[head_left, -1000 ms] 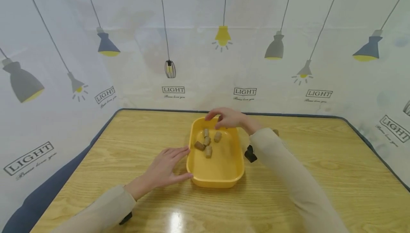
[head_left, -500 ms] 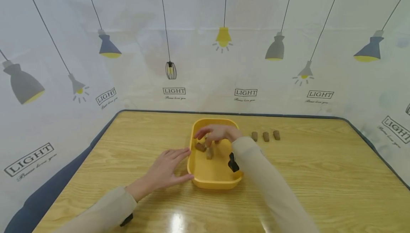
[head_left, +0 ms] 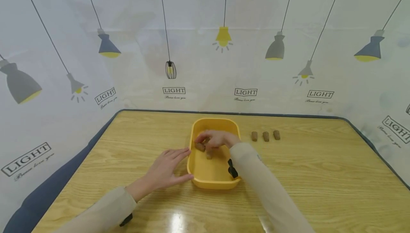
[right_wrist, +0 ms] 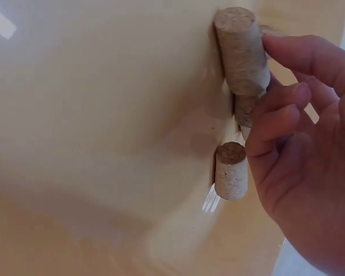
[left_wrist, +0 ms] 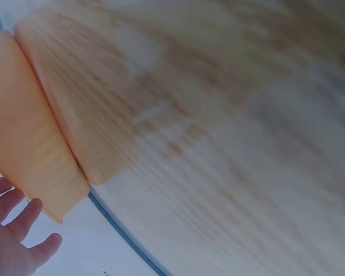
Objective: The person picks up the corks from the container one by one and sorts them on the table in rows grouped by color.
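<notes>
A yellow plastic tub point(head_left: 216, 184) stands on the wooden table with several short corks inside. My left hand point(head_left: 166, 167) rests against the tub's left side, fingers straight and spread, fingertips at its wall; the left wrist view shows these fingers point(left_wrist: 24, 217) beside the tub. My right hand point(head_left: 215, 139) is inside the tub, over the corks. In the right wrist view its thumb tip is right at a large cork point(right_wrist: 241, 54), and its fingers bend toward a second cork point(right_wrist: 246, 109). I cannot tell whether it pinches one. Apart from these lies another cork point(right_wrist: 231, 171).
To the right of the tub, three corks stand in a row: the left cork point(head_left: 254, 136), the middle cork point(head_left: 266, 136) and the right cork point(head_left: 277, 135). The table point(head_left: 320, 162) ends at a dark edge against a lamp-printed cloth point(head_left: 205, 65).
My right hand has moved from the tub's far rim down toward the near corks in the tub. The three corks on the table came into view from behind the right arm. My left hand stays put.
</notes>
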Tool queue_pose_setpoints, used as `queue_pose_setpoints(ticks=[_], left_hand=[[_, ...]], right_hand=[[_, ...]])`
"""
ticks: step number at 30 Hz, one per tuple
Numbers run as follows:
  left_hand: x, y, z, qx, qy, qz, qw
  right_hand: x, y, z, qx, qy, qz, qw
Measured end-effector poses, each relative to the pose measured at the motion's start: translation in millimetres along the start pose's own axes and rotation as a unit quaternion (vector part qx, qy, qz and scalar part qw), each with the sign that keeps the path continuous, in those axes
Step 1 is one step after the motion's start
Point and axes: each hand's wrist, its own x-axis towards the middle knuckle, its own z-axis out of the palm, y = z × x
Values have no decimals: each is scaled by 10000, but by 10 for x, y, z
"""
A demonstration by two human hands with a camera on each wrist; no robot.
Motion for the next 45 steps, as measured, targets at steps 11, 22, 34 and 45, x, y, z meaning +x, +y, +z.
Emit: queue_pose_setpoints(ticks=[11, 22, 34, 45], left_hand=[[2, 5, -10, -36, -51, -27, 10000], [-1, 17, -14, -61, -85, -63, 9999], [-5, 12, -7, -42, -87, -71, 9999], [2, 10, -21, -77, -243, -126, 9996]], right_hand=[[37, -7, 62, -625, 411, -174, 9970], [44, -24, 75, -528, 461, -169, 9974], [-58, -90, -86, -497, 562, -249, 9969], [-268, -242, -447, -971, 996, -628, 9883]])
